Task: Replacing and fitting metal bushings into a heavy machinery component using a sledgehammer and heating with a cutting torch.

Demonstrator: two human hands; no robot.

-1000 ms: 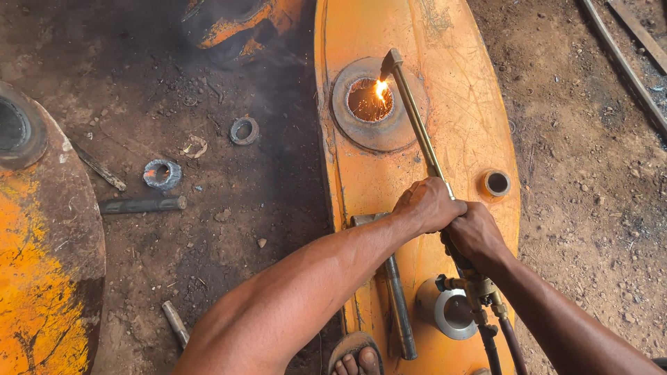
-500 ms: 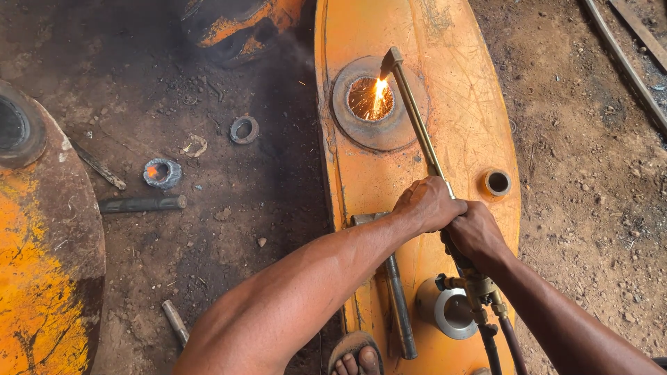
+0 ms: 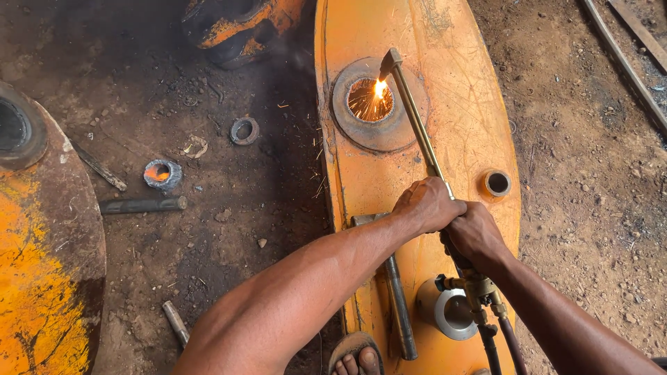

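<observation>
Both hands, left [image 3: 429, 205] and right [image 3: 475, 232], grip the torch [image 3: 415, 128] at frame centre, flame in the ring [image 3: 375, 104] of the orange plate [image 3: 458, 83]. Bare dirt [image 3: 590, 173] lies open to the right. The sparks have spread wider than before.

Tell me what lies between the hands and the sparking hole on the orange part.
In the head view, only the torch's brass tube spans from the left hand and right hand to the sparking hole; beneath it is bare orange metal.

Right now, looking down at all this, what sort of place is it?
Most likely an open-air metal repair or scrap yard. Both hands, left hand and right hand, grip a cutting torch throwing sparks on a big orange steel part, and metal rings lie on bare dirt ground.
</observation>
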